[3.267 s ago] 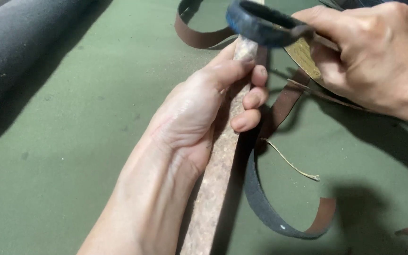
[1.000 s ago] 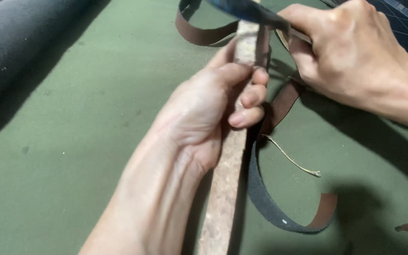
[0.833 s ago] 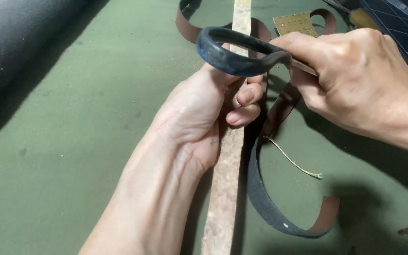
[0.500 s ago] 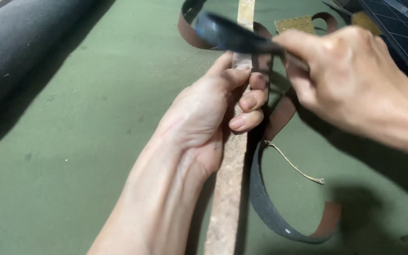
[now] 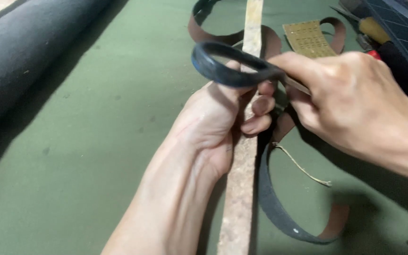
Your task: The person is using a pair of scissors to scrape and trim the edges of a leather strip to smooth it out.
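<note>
Swung back up since a moment ago, strap loop (image 5: 227, 66) sits pinched in right hand (image 5: 355, 101) above left hand (image 5: 218, 125), which clamps cork strip (image 5: 242, 189) to green mat (image 5: 95, 141); strap tail (image 5: 284, 217) lies unworked

Hands (image 5: 279, 113) loop dark strap (image 5: 227, 71) over wooden slat (image 5: 242, 189).

Two hands, left hand (image 5: 213, 123) at centre, right hand (image 5: 355, 104) at 3 o'clock, one strip (image 5: 242, 189), one looped strap (image 5: 227, 71), one roll (image 5: 29, 61) at 10 o'clock, one pad (image 5: 308, 38) at 1 o'clock, one thread (image 5: 303, 167)
</note>
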